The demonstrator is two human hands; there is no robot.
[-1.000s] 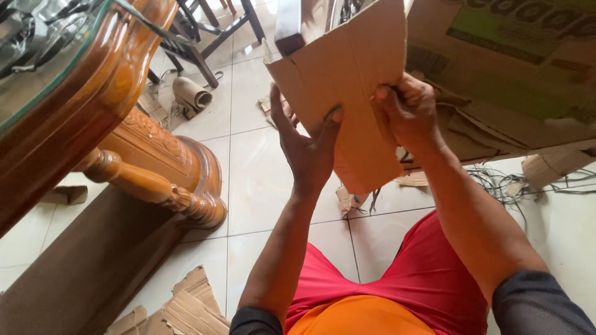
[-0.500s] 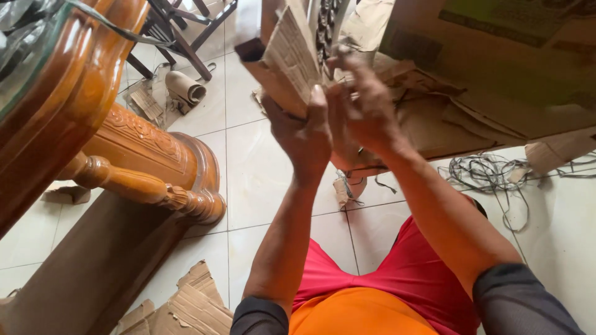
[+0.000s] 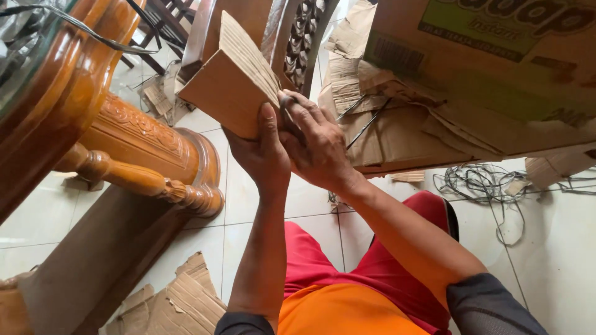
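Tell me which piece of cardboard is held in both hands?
The folded cardboard piece, gripped by the left hand and right hand. The torn scraps lie on the floor; the big box rests untouched.

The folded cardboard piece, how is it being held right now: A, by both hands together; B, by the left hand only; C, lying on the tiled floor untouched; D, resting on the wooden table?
A: the left hand and right hand both grip the folded cardboard piece, raised above the floor.
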